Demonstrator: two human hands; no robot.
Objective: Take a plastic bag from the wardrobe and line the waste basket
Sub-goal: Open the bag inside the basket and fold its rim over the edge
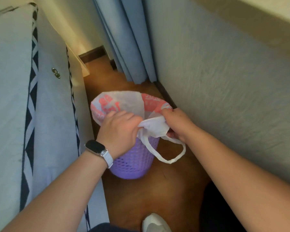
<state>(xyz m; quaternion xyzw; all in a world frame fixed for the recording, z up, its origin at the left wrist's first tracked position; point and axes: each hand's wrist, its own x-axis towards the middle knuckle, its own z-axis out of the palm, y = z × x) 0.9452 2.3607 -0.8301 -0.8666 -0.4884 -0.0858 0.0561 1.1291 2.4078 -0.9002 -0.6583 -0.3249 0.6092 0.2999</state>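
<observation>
A purple mesh waste basket (pixel 134 163) stands on the wooden floor between a bed and a wall. A white plastic bag with red print (pixel 124 102) sits in its mouth, its edge spread over the far rim. My left hand (pixel 119 129) grips the bag's near edge at the left of the rim. My right hand (pixel 176 124) holds a bunched fold of the bag at the right of the rim. One white handle loop (pixel 172 158) hangs loose outside the basket.
A bed with a grey cover and black-and-white trim (pixel 32 114) runs along the left. A textured wall (pixel 224 81) closes the right side. Blue curtains (pixel 129 47) hang at the far end. My white shoe (pixel 155 222) is on the floor near the bottom edge.
</observation>
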